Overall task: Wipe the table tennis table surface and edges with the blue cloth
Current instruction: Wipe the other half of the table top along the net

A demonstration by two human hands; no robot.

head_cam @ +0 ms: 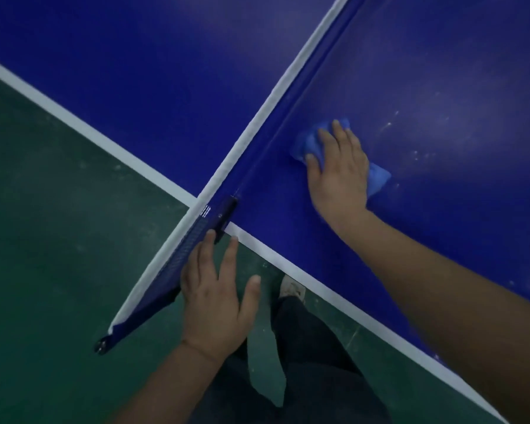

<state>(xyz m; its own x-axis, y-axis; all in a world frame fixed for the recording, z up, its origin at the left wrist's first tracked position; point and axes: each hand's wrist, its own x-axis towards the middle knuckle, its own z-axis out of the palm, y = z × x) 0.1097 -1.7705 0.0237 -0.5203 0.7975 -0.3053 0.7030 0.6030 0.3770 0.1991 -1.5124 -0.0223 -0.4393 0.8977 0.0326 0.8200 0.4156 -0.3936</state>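
Right arm was extended forward from lower right, forearm bare, wrist roughly straight. Right hand (338,169) was laid palm-down, back of hand up, fingers nearly straight and close together, thumb (314,163) spread to the left; the cloth (380,175) was pressed flat under palm and fingers, not bunched in a fist. Left arm was raised from bottom centre, forearm bare. Left hand (216,298) was held palm-down with fingers straight and slightly splayed, thumb out to the right; nothing was gripped. Whether its fingertips touched anything could not be determined. Dark trouser legs and one shoe were seen below.
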